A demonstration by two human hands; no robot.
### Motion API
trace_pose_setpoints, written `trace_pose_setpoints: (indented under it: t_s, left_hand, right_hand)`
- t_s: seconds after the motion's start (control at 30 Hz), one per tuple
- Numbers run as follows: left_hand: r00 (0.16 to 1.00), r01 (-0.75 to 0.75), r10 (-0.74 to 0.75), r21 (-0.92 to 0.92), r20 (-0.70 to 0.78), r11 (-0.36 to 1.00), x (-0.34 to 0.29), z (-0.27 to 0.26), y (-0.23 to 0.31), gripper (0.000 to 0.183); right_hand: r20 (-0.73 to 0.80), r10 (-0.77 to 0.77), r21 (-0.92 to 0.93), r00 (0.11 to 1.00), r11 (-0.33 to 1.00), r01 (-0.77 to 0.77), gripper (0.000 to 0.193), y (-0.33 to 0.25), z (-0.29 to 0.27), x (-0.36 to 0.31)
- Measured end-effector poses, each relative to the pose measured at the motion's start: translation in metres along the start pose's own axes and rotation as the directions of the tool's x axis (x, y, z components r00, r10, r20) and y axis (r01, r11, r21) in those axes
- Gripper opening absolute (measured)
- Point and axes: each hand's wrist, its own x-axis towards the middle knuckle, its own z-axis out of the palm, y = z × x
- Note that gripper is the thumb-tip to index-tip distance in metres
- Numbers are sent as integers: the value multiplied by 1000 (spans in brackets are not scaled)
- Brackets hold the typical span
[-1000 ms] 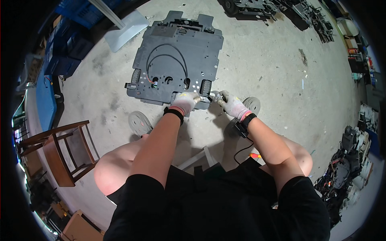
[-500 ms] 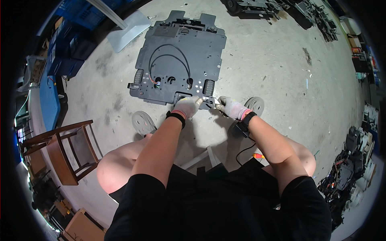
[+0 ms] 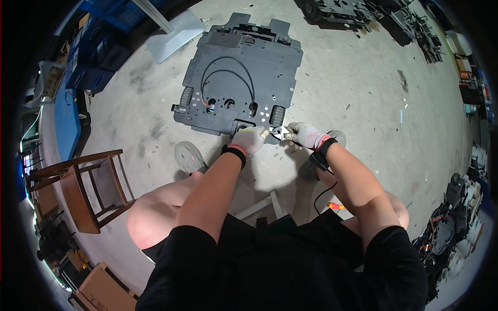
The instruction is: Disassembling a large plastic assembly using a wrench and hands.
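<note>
A dark grey metal chassis [image 3: 244, 78] lies flat on the floor before me, with a looped black cable [image 3: 226, 58] on top. My left hand [image 3: 250, 139], in a pale work glove, is at its near edge. Its fingers are pinched together toward the near right corner, and whatever they grip is hidden. My right hand [image 3: 306, 136], gloved too, is closed on a silver wrench [image 3: 279, 132]. The wrench's jaw end is at that corner, close to the left fingertips. A ribbed black wheel [image 3: 277, 115] sits in the chassis just beyond.
A wooden chair [image 3: 96, 192] stands at the left, with blue crates [image 3: 96, 65] farther back. A metal stand's base plate [image 3: 176, 36] rests beyond the chassis. Another wheeled chassis [image 3: 337, 13] lies far right. A red-and-yellow handle [image 3: 335, 206] shows near my right leg.
My view has shifted, so the scene sits farther right in the picture. The wrench in my right hand has turned and shows more plainly at the corner. My left hand stays at the chassis edge.
</note>
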Motion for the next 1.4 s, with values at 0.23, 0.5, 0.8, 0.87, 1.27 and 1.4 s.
trace_pose_setpoints:
  t_s: [0.23,0.5,0.8,0.87,1.27,1.4]
  left_hand:
    - [993,118,-118,2,14,993,-5,-3,5,43]
    - [984,168,-169,19,64,986,-8,-20,28,44]
    - [979,200,-195,105,-56,974,-5,-1,29,48]
    - [980,185,-172,134,-102,974,-3,5,29,49]
    - [987,149,-141,114,-73,982,-1,13,32,47]
    - [984,145,-129,131,-120,981,-6,22,12,46]
  right_hand:
    - [-132,14,-676,991,730,-101,59,-54,4,-12]
    - [-194,-151,-850,969,519,-89,26,-33,-13,22]
    - [1,-247,-986,969,163,42,17,-57,-17,61]
    - [-6,-236,-982,972,184,39,16,-54,-19,62]
    - [-403,66,-630,913,704,-329,32,-2,12,20]
    - [-414,170,-364,894,870,-334,40,11,33,7]
